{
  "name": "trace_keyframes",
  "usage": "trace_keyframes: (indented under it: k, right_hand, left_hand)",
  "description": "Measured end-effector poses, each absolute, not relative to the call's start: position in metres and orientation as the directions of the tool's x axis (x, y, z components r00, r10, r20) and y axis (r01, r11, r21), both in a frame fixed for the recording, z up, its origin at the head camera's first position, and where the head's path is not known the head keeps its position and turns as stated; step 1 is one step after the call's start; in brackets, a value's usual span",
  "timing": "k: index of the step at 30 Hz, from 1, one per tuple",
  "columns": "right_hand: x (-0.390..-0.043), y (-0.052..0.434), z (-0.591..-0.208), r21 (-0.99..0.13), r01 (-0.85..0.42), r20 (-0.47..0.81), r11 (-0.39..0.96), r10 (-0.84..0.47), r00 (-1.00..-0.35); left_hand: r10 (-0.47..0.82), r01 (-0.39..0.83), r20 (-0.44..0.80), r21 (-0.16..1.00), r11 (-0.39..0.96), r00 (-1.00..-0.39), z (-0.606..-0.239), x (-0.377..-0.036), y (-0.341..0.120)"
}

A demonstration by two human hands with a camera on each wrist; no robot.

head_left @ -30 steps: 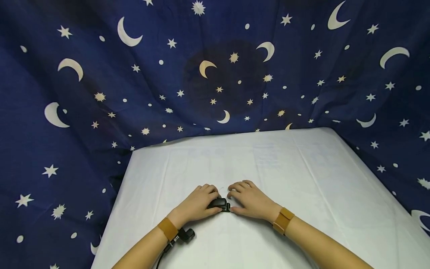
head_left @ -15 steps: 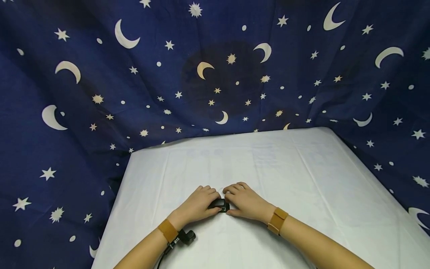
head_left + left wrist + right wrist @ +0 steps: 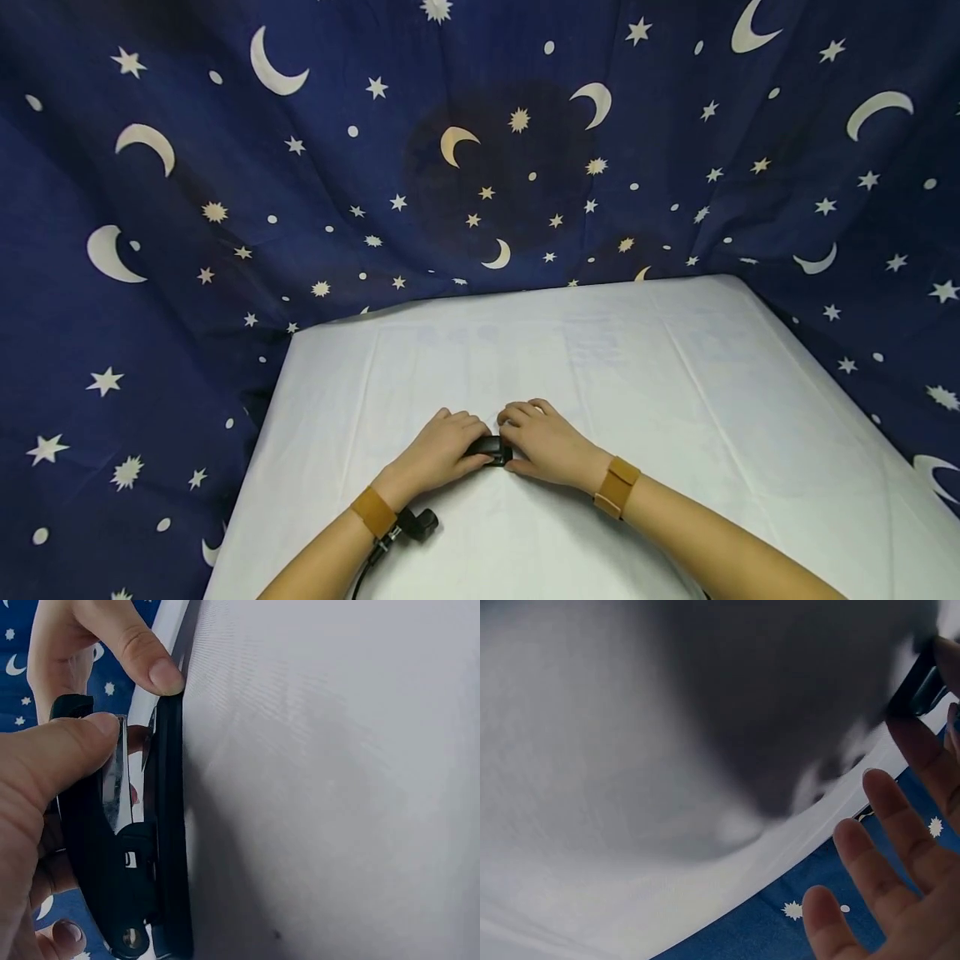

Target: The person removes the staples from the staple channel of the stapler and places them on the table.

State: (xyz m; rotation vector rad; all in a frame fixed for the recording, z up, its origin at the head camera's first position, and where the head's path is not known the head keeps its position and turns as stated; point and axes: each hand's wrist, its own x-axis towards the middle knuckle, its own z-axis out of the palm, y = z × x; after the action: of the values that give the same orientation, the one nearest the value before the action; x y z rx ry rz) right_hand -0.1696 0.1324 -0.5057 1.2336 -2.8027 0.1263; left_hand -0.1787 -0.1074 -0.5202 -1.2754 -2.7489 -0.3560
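A black stapler [image 3: 489,450] sits on the white table, its front end toward the right. My left hand [image 3: 442,448] grips its upper arm, with the thumb [image 3: 97,735] along the near side and fingers over the far side. In the left wrist view a silver magazine [image 3: 116,780] shows, and a gap separates the front of the arm from the base [image 3: 172,825]. My right hand [image 3: 551,446] holds the front tip of the base between thumb and index finger. Its other fingers [image 3: 889,870] are spread and loosely bent in the right wrist view.
A white cloth covers the table [image 3: 615,375]. Behind and at both sides hangs a dark blue curtain [image 3: 360,183] with moons and stars. A small black camera [image 3: 420,525] with a cable hangs from the left brown wristband [image 3: 373,512]; another wristband [image 3: 617,487] circles the right wrist.
My right hand has moved left to the front end of the stapler and taken hold of it. My left hand keeps its grip in nearly the same place.
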Motion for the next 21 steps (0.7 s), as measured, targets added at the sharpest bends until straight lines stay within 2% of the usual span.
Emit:
trace_keyframes:
  k: [5, 9, 15, 21]
  right_hand:
    - [-0.170, 0.132, -0.506, -0.057, -0.736, 0.096, 0.674, -0.730, -0.676]
    - [-0.172, 0.134, -0.506, -0.059, -0.740, 0.102, 0.670, -0.733, -0.673]
    - [-0.174, 0.137, -0.509, -0.082, -0.730, 0.118, 0.679, -0.720, -0.684]
    - [-0.174, 0.136, -0.513, -0.120, -0.726, 0.110, 0.677, -0.718, -0.688]
  left_hand:
    - [0.721, 0.751, 0.210, 0.227, 0.621, -0.660, -0.522, -0.176, -0.110]
    - [0.683, 0.711, 0.221, 0.347, 0.612, -0.696, -0.517, -0.175, -0.116]
    - [0.632, 0.612, 0.161, 0.510, 0.604, -0.758, -0.500, -0.173, -0.132]
    - [0.521, 0.526, 0.190, 0.566, 0.634, -0.832, -0.489, -0.167, -0.161]
